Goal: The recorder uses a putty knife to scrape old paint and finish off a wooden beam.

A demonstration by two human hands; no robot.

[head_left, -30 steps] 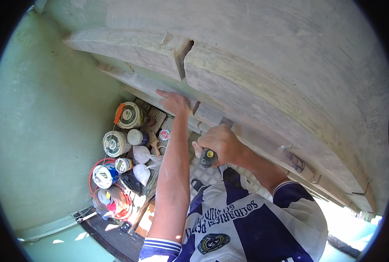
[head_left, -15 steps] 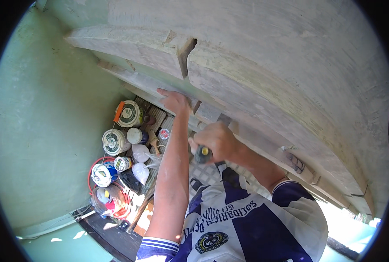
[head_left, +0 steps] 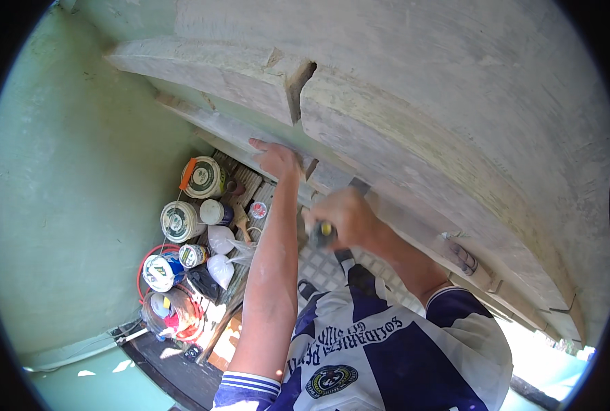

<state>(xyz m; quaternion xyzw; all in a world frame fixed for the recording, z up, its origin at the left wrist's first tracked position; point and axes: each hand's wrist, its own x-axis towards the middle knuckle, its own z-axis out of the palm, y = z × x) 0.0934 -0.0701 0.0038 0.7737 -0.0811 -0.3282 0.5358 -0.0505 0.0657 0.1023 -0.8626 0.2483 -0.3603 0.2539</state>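
Observation:
My left hand (head_left: 277,161) lies against the lower plaster ledge (head_left: 223,127), a finger stretched out along it and the other fingers partly hidden. A narrow gap cuts the ledge just beside that wrist. To its right, my right hand (head_left: 349,216) is closed round the dark handle of a flat-bladed scraper (head_left: 323,235); the handle's butt has a yellow spot and points towards me. A bit of grey blade shows beyond the knuckles, close to the ledge. Its working edge cannot be made out, and the hand is slightly blurred.
Above runs a thick curved plaster ledge (head_left: 414,137) with a crack-like gap. At left, below the green wall (head_left: 79,192), stand lidded buckets (head_left: 204,177), white-filled bags (head_left: 221,269), a brush (head_left: 241,220) and a clear tub (head_left: 175,312) on boards. Tiled floor (head_left: 319,264) lies far below.
My right hand and the scraper have shifted slightly right. The left hand stays at the same place on the ledge, and the whole view has moved a little.

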